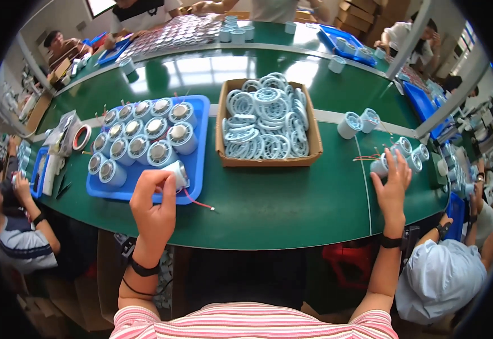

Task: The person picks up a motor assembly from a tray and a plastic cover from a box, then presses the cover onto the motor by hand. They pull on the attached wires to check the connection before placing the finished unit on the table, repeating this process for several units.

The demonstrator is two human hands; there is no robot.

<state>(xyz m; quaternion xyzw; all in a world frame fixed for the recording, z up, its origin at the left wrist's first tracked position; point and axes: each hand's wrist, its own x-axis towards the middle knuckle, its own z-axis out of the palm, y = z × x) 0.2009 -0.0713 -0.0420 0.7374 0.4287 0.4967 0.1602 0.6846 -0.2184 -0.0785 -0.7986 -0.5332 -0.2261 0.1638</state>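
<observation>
My left hand (155, 200) is closed on a light-blue cylindrical motor unit (177, 172) at the front right corner of a blue tray (200, 121). From that unit a red wire (196, 200) with a white plug trails over the tray's rim onto the table. Rows of similar units (139, 145) with silvery round tops stand in the tray. Over at the right, my right hand (392, 183) has its fingers stretched and apart, resting against another light-blue unit (378, 165). Several more units (414, 163) stand just beyond and beside it, some with thin wires.
Between my hands, farther back, a cardboard box (269, 162) holds many light-blue rings (267, 121). Two units (350, 125) stand right of it. A tape roll (82, 137) and plastic bags lie left of the tray. Co-workers sit on both sides and across the green table (269, 209).
</observation>
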